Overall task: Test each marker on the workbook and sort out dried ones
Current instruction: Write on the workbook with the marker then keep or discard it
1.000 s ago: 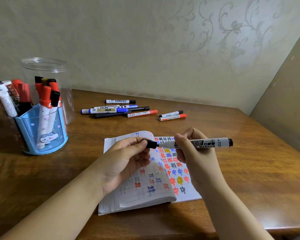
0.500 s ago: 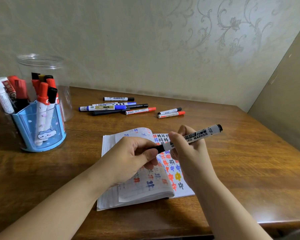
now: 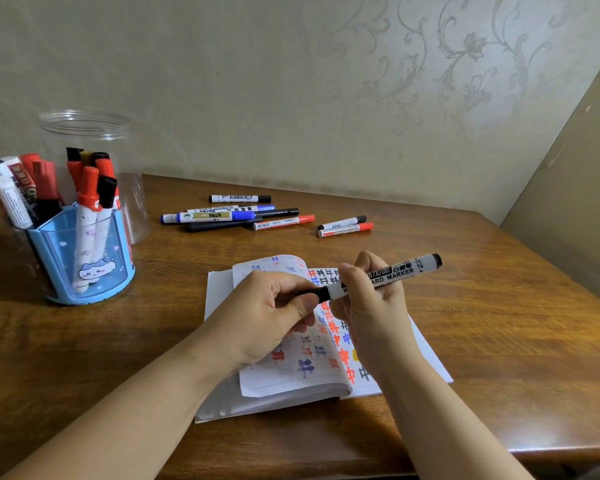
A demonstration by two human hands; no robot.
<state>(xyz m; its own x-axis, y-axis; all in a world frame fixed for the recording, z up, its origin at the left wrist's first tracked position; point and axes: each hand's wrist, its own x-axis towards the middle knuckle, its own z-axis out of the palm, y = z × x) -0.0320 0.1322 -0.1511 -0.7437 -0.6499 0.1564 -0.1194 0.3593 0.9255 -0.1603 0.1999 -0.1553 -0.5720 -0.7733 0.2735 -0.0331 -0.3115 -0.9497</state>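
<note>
A white whiteboard marker point(image 3: 388, 276) with black ends is held over the open workbook point(image 3: 312, 358). My right hand point(image 3: 371, 306) grips its barrel, rear end pointing up and right. My left hand point(image 3: 271, 313) pinches the black cap point(image 3: 321, 294) at the marker's lower left end; the cap is on the marker. The workbook's pages carry red, blue and black test marks and one yellow blot. Several markers point(image 3: 243, 216) lie in a loose row on the table behind the workbook. More markers stand in a blue holder point(image 3: 84, 258) at the left.
A clear plastic jar point(image 3: 87, 140) stands behind the blue holder. The wooden table point(image 3: 499, 306) meets a wallpapered wall at the back and a panel at the right. Its front edge runs just below the workbook.
The marker tilted from level to rear end up, and both hands drew closer together over the workbook. My left hand's fingers now cover more of the cap.
</note>
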